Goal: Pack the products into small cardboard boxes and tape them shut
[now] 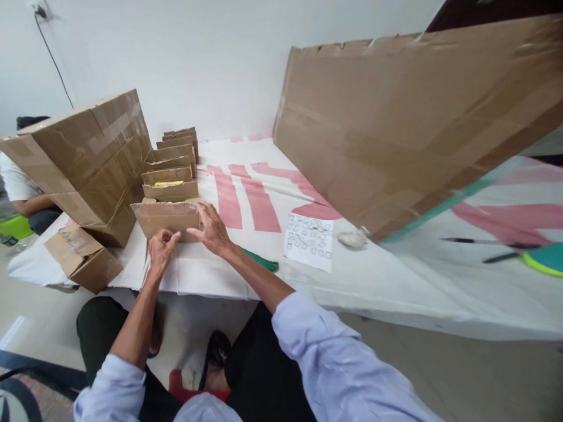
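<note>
Nearest to me in a row on the table stands a small cardboard box (pixel 165 218), its tall front panel facing me. My right hand (pixel 212 227) is at the panel's right edge, the thumb in front and the fingers along the side, gripping it. Low before the same panel is my left hand (pixel 162 247), thumb and fingertips pinched together; whatever lies between them is too small to make out. Behind, further small cardboard boxes (pixel 170 174) run back toward the wall. A yellow item (pixel 169 183) shows inside one of them.
Large taped cardboard boxes (pixel 94 158) rise at the left, with a smaller carton (pixel 82 258) before them. A big cardboard sheet (pixel 409 117) leans at right. A marked paper (pixel 309 241), a green object (pixel 263 259) and a teal fan-like item (pixel 548 258) lie on the cloth. Someone sits far left.
</note>
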The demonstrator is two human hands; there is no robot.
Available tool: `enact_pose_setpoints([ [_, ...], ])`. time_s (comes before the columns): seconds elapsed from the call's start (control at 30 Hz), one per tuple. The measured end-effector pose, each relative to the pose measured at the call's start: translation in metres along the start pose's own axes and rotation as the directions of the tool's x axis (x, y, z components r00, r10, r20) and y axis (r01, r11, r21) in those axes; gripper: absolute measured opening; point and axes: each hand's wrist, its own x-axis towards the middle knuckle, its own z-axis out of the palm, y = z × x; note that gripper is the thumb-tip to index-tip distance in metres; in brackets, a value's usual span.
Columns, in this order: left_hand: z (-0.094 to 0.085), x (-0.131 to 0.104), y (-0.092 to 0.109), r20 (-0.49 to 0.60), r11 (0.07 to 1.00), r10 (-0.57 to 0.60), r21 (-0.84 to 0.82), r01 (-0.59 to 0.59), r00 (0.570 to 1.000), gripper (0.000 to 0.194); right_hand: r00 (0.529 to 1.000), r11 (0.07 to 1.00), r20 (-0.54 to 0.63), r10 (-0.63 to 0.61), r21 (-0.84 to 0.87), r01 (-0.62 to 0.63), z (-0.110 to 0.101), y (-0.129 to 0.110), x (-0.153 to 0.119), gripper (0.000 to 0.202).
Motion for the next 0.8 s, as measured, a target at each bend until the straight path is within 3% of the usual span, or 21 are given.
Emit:
enact_pose_setpoints([
  [0.1, 0.014, 0.032, -0.005, -0.016, 0.996, -0.053, 0.070, 0.054, 0.998, 0.029, 0.999, 0.995, 0.035, 0.023, -0.103, -0.019, -0.021, 0.011, -0.040, 0.048],
  [0.23, 0.028, 0.060, -0.012, -0.047, 0.989, -0.072, 0.128, 0.078, 0.996, 0.029, 0.987, 0.954, 0.057, 0.151, -0.270, -0.130, -0.051, 0.037, -0.104, 0.032],
  [0.37, 0.044, 0.086, -0.010, -0.064, 0.986, -0.060, 0.150, 0.069, 0.996, 0.028, 0.974, 0.911, 0.062, 0.216, -0.373, -0.178, -0.059, 0.050, -0.146, 0.031],
  [0.47, 0.052, 0.106, -0.008, -0.056, 0.986, -0.029, 0.160, 0.038, 0.998, 0.030, 0.975, 0.896, 0.075, 0.211, -0.414, -0.162, -0.055, 0.051, -0.156, 0.033],
  [0.8, 0.073, 0.171, -0.004, -0.033, 0.981, -0.006, 0.195, 0.013, 0.999, 0.032, 0.976, 0.870, 0.084, 0.202, -0.472, -0.139, -0.057, 0.048, -0.151, 0.032],
])
